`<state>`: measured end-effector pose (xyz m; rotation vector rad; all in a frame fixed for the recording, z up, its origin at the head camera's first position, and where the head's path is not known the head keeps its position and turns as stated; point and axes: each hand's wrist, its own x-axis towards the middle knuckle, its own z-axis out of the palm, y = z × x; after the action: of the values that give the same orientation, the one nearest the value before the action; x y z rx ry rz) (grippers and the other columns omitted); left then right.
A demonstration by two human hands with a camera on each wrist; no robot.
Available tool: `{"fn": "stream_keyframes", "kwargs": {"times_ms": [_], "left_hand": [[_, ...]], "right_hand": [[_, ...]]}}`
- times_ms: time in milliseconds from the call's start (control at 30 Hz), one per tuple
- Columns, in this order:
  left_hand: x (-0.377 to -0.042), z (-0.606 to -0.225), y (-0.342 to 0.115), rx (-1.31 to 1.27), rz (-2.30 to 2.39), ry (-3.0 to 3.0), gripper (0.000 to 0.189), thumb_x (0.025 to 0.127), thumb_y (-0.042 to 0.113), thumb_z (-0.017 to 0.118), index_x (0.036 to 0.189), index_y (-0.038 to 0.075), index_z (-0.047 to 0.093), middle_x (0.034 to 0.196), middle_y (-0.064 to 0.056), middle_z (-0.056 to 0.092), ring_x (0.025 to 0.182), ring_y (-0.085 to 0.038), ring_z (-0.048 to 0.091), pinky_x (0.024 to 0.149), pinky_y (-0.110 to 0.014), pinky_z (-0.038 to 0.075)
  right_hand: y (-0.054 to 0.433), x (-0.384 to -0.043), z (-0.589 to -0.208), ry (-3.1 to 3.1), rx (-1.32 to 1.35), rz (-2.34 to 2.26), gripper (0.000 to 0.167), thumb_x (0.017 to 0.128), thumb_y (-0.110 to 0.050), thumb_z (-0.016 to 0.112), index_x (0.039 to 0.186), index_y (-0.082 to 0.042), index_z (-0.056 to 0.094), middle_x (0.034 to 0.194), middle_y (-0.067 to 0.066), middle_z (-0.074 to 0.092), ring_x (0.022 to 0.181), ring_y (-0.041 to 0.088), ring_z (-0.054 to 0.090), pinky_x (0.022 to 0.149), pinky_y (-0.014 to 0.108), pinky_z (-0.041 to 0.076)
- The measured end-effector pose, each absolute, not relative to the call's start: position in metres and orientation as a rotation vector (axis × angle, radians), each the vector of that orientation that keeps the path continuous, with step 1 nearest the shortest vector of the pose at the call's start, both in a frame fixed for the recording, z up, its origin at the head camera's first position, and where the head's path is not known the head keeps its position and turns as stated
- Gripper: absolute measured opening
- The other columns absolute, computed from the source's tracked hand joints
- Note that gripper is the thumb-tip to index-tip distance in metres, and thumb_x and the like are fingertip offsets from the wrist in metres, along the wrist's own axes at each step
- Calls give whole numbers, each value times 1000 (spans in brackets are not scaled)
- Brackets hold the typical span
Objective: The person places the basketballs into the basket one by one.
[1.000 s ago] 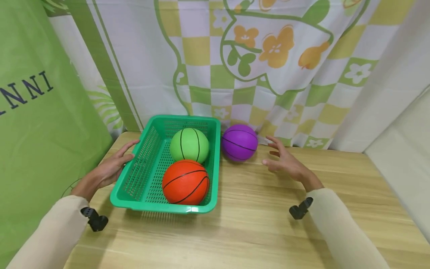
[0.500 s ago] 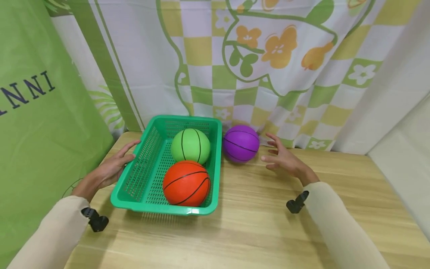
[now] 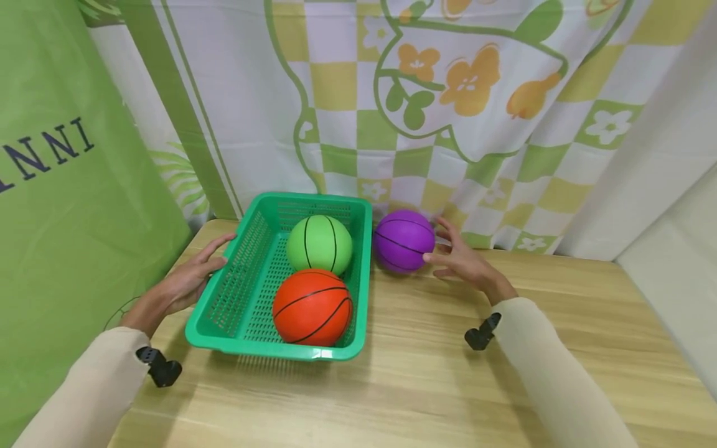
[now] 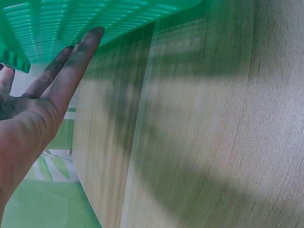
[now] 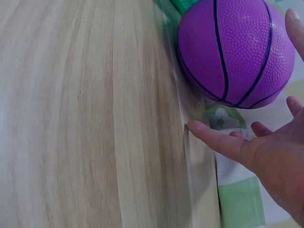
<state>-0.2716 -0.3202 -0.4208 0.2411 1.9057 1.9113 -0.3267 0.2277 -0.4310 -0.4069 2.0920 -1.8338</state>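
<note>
A purple basketball (image 3: pixel 404 241) sits on the table right of a green plastic basket (image 3: pixel 365 274). My right hand (image 3: pixel 460 258) is spread at the ball's right side, fingertips close to its surface. In the right wrist view the purple ball (image 5: pixel 237 50) shows beyond my extended fingers (image 5: pixel 218 141). My left hand (image 3: pixel 187 280) rests at the basket's left rim. From the left wrist, straight fingers (image 4: pixel 71 71) lie against the underside of the basket's slotted wall (image 4: pixel 128 19). Inside the basket are a light green basketball (image 3: pixel 319 244) and an orange-red basketball (image 3: pixel 312 308).
The wooden table (image 3: pixel 426 373) extends in front of the basket and to the right. A patterned curtain (image 3: pixel 336 124) hangs behind the table's back edge. On the left stands a large green fabric panel (image 3: pixel 84 218); a pale wall (image 3: pixel 672 211) borders the right.
My right hand has moved left, up to the purple ball. The left hand stays at the basket rim, and the balls keep their places.
</note>
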Motion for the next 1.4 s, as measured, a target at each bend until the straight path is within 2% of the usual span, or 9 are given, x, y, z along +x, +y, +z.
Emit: {"fn": "stream_keyframes", "kwargs": {"times_ms": [367,567,733,967,1133,1400], "left_hand": [[-272,-423,-322,247,1918,1905,64,111,25,37,162,26,-1,125,-14,54,98,-24,66,78,-41,57],[-276,-422,-316,237,1907,1910,63,111,24,36,162,26,-1,125,-15,53,98,-24,66,77,-42,57],[-277,-423,-314,260,1902,1907,63,112,24,36,162,26,0,127,-15,51,100,-24,65,79,-42,57],[-274,-423,-320,251,1919,1897,62,112,24,36,162,28,0,123,-13,55,96,-23,67,76,-41,58],[-276,-423,-318,278,1913,1889,63,112,24,36,162,26,-1,128,-15,51,100,-23,66,79,-41,57],[-273,-422,-322,256,1918,1886,63,112,24,36,162,25,-2,126,-15,53,99,-24,66,78,-41,57]], "right_hand": [[214,-337,-433,2085,-405,-1870,94,95,-10,65,162,-24,1,162,20,5,141,49,24,94,71,40],[205,-341,-432,2099,-382,-1909,101,92,-9,68,162,-27,-3,161,20,2,133,52,35,94,63,45],[197,-344,-437,2189,-370,-1898,104,89,-8,71,162,-27,-1,158,24,12,130,50,40,93,57,48],[186,-346,-448,2337,-441,-1867,109,84,-7,78,162,-23,5,157,23,16,133,46,39,104,53,39],[185,-345,-449,2351,-385,-1916,108,83,-4,79,162,-23,7,157,22,17,133,48,38,106,56,37],[180,-341,-449,2389,-380,-1882,110,83,-11,82,162,-27,7,159,20,17,135,48,36,106,58,36]]}}
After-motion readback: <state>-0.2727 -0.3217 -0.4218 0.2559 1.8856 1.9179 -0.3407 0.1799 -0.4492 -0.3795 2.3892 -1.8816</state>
